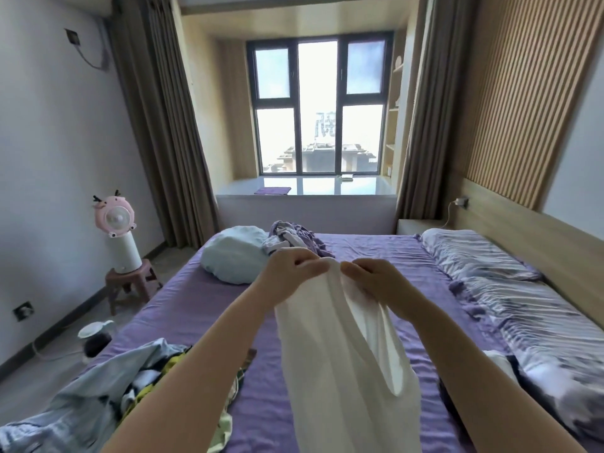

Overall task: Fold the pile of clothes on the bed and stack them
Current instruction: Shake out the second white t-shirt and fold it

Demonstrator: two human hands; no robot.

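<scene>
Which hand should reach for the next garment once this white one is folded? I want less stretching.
Probably the left hand: the unfolded pile lies on its side of the bed. Both it and the right hand pinch the white garment now.

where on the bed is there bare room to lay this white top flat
Bare purple sheet between the light blue pillow and the near-left clothes pile; another bare strip lies beside the striped duvet. The near-left corner is crowded.
</scene>
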